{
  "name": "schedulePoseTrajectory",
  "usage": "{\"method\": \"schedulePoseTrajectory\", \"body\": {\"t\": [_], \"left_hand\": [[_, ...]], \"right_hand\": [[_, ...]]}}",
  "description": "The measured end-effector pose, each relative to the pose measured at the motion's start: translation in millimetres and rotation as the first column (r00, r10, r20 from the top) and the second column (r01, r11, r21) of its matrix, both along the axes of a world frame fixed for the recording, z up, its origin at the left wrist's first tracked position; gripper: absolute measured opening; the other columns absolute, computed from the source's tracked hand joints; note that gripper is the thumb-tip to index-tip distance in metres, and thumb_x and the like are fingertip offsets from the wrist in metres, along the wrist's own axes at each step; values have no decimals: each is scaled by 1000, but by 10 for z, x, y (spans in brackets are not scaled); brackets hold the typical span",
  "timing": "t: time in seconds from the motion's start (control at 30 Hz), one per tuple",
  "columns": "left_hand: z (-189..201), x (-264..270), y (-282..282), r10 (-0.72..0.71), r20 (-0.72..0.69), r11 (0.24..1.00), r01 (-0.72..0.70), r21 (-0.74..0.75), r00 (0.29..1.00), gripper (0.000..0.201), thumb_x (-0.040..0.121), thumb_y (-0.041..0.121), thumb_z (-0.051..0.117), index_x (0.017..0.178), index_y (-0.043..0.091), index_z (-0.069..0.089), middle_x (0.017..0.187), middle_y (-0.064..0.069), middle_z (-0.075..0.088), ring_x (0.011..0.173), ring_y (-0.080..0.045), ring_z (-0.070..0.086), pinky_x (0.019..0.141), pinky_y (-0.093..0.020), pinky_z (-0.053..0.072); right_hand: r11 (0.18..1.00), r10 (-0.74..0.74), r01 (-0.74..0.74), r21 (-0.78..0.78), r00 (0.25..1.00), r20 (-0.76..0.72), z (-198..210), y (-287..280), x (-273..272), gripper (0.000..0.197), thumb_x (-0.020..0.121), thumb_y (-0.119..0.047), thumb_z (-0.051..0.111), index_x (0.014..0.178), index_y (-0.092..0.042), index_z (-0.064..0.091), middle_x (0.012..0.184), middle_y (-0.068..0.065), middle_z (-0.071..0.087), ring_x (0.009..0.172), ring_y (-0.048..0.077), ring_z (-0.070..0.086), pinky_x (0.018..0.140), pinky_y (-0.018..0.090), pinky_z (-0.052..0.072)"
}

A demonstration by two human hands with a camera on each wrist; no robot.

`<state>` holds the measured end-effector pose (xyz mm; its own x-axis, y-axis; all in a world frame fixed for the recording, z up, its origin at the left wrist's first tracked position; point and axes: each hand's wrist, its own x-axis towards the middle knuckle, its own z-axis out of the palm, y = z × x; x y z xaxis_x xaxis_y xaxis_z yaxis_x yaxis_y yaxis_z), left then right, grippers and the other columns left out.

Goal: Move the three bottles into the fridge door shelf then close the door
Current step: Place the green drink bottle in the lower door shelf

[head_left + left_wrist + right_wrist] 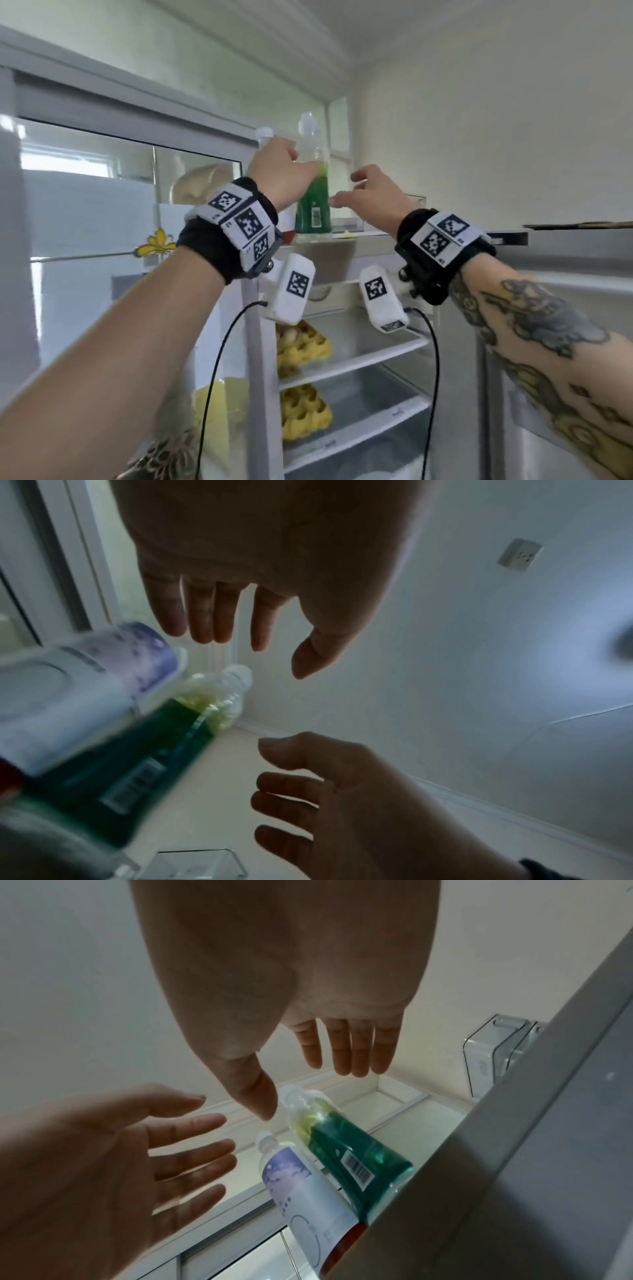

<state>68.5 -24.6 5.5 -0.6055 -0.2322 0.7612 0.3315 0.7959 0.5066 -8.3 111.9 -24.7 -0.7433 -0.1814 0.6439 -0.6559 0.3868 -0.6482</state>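
Note:
Two bottles stand on top of the fridge [373,234]. The green bottle [313,202] has a clear neck and a pale cap. A white-labelled bottle [301,1185] with a purple band stands to its left, mostly hidden behind my left hand in the head view. My left hand [291,161] is raised in front of that bottle, fingers [205,620] straight, holding nothing. Just right of the green bottle [349,1150], my right hand [346,192] reaches in with spread fingers [346,1053], apart from it. I see no third bottle.
The fridge is open below my wrists, with yellow egg trays [303,342] on its glass shelves. A clear plastic box [493,1053] sits at the back right of the fridge top. The grey door [565,308] stands open on the right. A glass-fronted unit [102,192] is on the left.

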Motion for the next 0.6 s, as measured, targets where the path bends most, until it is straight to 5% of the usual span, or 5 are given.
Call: {"method": "schedulePoseTrajectory", "body": {"t": [0.1, 0.2, 0.37, 0.6], "left_hand": [[-17, -7, -195, 42, 92, 998, -37, -47, 995, 32, 89, 34, 59, 113, 13, 60, 91, 4, 54, 66, -4, 47, 54, -18, 32], [-42, -37, -261, 123, 158, 989, -108, -100, 980, 15, 92, 33, 55, 82, 23, 48, 70, 9, 40, 55, 0, 34, 40, -8, 34], [-99, -337, -288, 98, 211, 993, -83, -82, 972, 36, 90, 30, 56, 61, 14, 41, 60, 1, 38, 53, -12, 39, 46, -23, 25], [-149, -614, -207, 19, 264, 999, -11, -34, 964, 25, 85, 29, 59, 70, 12, 48, 65, 0, 44, 56, -14, 41, 51, -25, 32]], "right_hand": [[998, 21, -21, 51, 1000, 12, 49, -266, -91, 81, 83, -34, 75, 148, -11, 33, 144, 12, 49, 123, 26, 55, 94, 35, 46], [998, 10, -12, 60, 1000, 30, 37, -436, -223, 90, 82, -33, 75, 152, -10, 24, 146, 16, 43, 119, 27, 54, 86, 33, 45], [1000, -17, 15, 26, 996, 84, -25, -545, -469, 99, 83, -32, 76, 154, -7, 12, 144, 20, 45, 123, 34, 55, 87, 35, 44], [999, 20, -24, 44, 996, 91, -35, -568, -648, 100, 84, -34, 74, 155, -4, 10, 136, 19, 54, 114, 31, 59, 85, 34, 45]]}}
